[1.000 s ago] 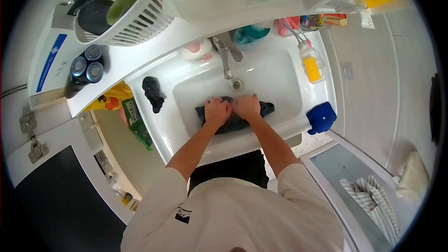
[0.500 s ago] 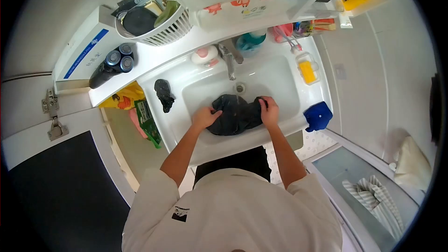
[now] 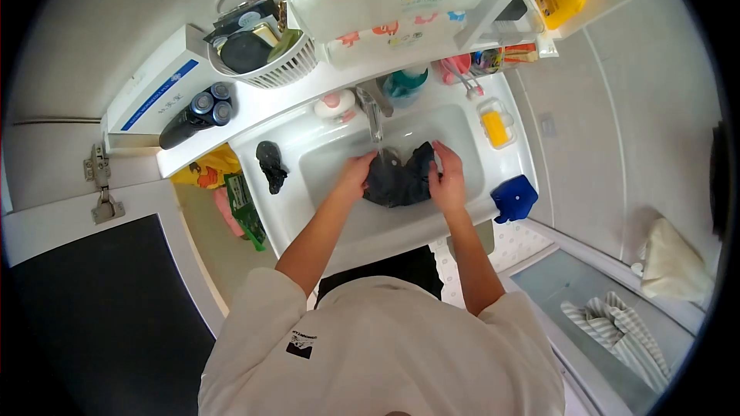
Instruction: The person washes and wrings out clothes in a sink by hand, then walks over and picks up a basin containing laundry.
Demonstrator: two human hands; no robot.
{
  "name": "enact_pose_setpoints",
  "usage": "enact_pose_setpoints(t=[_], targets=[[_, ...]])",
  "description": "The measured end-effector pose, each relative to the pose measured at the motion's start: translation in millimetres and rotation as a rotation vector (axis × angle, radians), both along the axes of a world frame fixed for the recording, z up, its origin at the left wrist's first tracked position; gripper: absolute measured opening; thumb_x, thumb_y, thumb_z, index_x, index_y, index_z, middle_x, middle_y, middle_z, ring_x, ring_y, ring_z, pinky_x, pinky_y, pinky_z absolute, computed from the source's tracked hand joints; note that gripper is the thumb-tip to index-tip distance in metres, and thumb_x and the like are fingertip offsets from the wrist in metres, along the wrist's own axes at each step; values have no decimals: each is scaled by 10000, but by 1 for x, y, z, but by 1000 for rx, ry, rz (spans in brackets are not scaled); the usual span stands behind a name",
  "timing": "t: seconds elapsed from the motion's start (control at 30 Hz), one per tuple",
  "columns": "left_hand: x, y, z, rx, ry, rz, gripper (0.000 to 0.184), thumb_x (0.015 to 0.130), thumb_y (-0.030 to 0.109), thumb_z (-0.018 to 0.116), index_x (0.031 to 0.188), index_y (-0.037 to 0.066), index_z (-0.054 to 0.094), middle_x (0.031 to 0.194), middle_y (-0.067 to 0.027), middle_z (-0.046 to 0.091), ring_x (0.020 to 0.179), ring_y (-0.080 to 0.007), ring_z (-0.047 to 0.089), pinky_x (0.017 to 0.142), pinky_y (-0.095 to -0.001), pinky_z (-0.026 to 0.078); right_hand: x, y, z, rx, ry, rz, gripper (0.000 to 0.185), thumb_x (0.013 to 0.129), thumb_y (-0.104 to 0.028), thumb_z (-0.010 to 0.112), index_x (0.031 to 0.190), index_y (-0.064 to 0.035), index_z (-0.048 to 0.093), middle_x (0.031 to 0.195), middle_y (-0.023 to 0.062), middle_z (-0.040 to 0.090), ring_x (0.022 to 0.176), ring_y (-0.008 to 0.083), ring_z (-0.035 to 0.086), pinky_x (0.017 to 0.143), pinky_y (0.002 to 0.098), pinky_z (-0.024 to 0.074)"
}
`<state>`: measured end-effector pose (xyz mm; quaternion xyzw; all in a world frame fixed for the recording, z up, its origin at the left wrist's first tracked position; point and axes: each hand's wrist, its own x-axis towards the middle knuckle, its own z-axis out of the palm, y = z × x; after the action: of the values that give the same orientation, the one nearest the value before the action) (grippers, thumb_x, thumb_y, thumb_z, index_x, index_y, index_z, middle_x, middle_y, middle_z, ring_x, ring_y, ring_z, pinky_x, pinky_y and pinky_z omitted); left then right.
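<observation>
A dark, wet-looking cloth (image 3: 397,186) is stretched between my two hands in the white sink (image 3: 327,227), under the metal faucet (image 3: 371,115). My left hand (image 3: 354,175) is closed on its left end, near the spout. At the other end, my right hand (image 3: 448,179) has its thumb and fingers around the raised edge of the cloth. The cloth sags in the middle, and its exact kind cannot be made out. A small crumpled black cloth (image 3: 270,168) lies on the left rim of the sink.
On the right rim are a yellow soap bar (image 3: 494,128) in a clear dish and a blue cloth (image 3: 514,199). Behind the faucet stand a teal bottle (image 3: 404,88) and a white-and-pink container (image 3: 334,105). The shelf holds a shaver (image 3: 202,112) and a white basket (image 3: 281,71).
Both hands have moved forward with the dark cloth, bringing it closer beneath the faucet. The cloth is bunched smaller, and my hands are nearer each other. The view has shifted slightly.
</observation>
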<state>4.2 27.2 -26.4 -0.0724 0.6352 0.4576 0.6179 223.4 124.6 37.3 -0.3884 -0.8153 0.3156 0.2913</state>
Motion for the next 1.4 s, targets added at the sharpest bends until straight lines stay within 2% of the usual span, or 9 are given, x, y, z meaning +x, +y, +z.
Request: enact_pose_setpoints(t=[0.2,0.3,0.4,0.5,0.6,0.9,1.2,1.3,1.4], targets=[[5,1,21,-11,-11,1,213,934,299,671,918,88,697,752,8,609,572,-93,526,460,-267,362,-73,10,80,167,37,213,616,841,31,591,1443,-59,499,1510,147,470,1345,373,476,1087,432,419],[10,-4,0,202,103,-68,234,906,265,686,987,46,706,774,10,631,647,-108,583,567,-233,439,-87,13,76,252,-66,269,646,817,22,588,1449,-72,493,1516,112,475,1356,355,474,1078,435,427],[12,-12,9,292,404,-395,376,848,329,739,1086,39,703,920,-38,694,865,-206,670,805,-326,515,-88,13,79,257,-124,250,630,817,19,576,1436,-77,510,1503,82,495,1335,333,499,1052,435,444],[27,-26,-11,118,1399,-765,567,787,413,774,1234,84,655,1110,-109,701,1101,-316,650,990,-458,461,-90,12,75,224,-74,235,627,809,30,568,1424,-84,525,1493,71,511,1306,315,527,1028,435,455],[23,-23,-10,129,954,-818,657,744,485,790,1272,137,612,1211,-153,663,1195,-370,594,1035,-526,409,-86,12,72,189,-73,239,630,804,38,560,1420,-94,536,1489,68,519,1275,305,552,1014,431,465],[19,-34,-16,25,1102,-1209,475,865,478,695,1111,81,606,1026,-180,710,994,-379,680,848,-527,509,-74,3,63,147,-120,253,672,785,61,544,1439,-92,515,1524,106,475,1262,328,558,988,428,488],[20,-36,79,128,996,-865,412,903,428,651,1169,114,622,841,-187,723,834,-425,688,757,-524,542,-8,-33,5,-208,-74,255,606,788,-18,653,1380,-77,540,1149,156,560,1036,325,612,839,396,539],[23,-39,81,204,890,-663,379,910,318,677,1199,82,610,935,-167,741,850,-374,709,727,-502,549,-6,-60,33,-259,-152,131,510,788,-67,705,1277,-59,562,1056,137,565,862,287,620,674,367,539],[29,-42,49,485,568,-203,346,925,118,679,1253,70,577,1074,-106,719,938,-252,716,747,-404,594,-1,-82,33,-549,-95,18,468,786,-123,729,1207,-68,532,1022,130,593,821,286,626,670,397,516]])
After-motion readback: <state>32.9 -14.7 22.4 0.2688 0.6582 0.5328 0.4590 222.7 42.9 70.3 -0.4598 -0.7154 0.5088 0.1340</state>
